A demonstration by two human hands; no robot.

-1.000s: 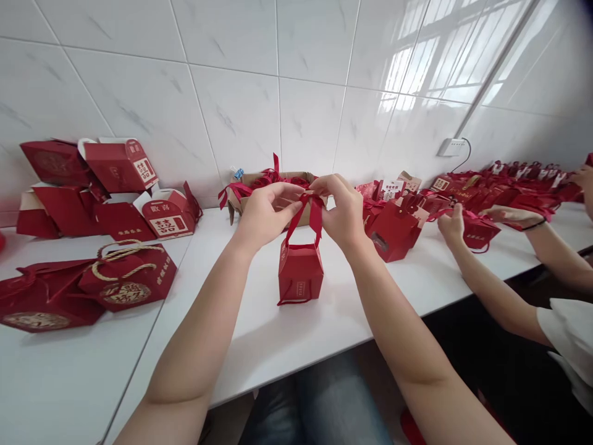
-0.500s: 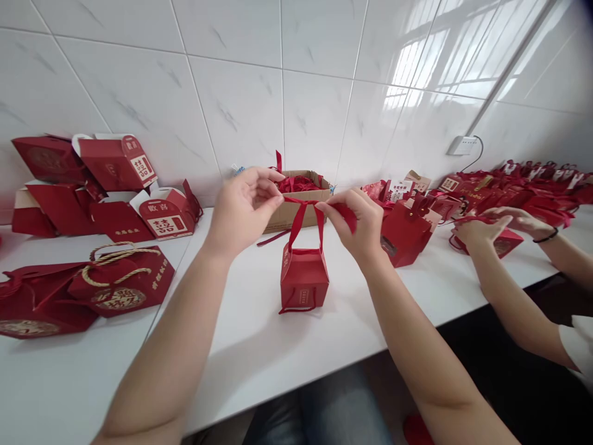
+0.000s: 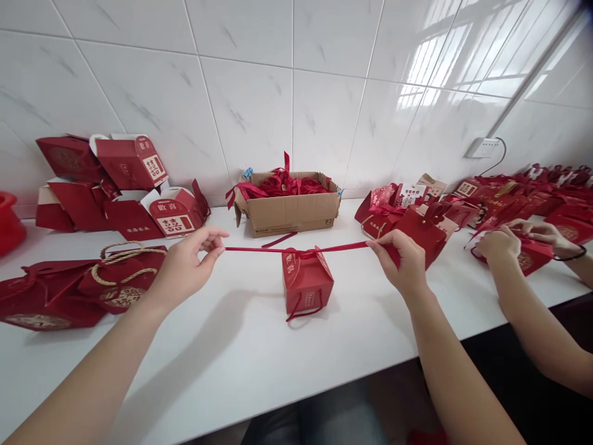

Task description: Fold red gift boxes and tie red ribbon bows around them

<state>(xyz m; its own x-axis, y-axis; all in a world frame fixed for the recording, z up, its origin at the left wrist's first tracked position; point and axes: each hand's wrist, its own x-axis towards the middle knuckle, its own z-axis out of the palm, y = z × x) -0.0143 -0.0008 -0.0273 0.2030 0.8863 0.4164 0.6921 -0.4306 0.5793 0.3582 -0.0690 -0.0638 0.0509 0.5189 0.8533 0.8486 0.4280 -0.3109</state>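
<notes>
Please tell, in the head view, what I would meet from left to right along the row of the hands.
Box with rope handles, left hand pinching the red ribbon, small red box, right hand pinching the ribbon too, a co-worker's nearer hand, their other hand.

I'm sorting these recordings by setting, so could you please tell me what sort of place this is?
Probably a workroom for gift packaging: many red gift boxes stand along a white table, and a cardboard box holds red ribbons.
</notes>
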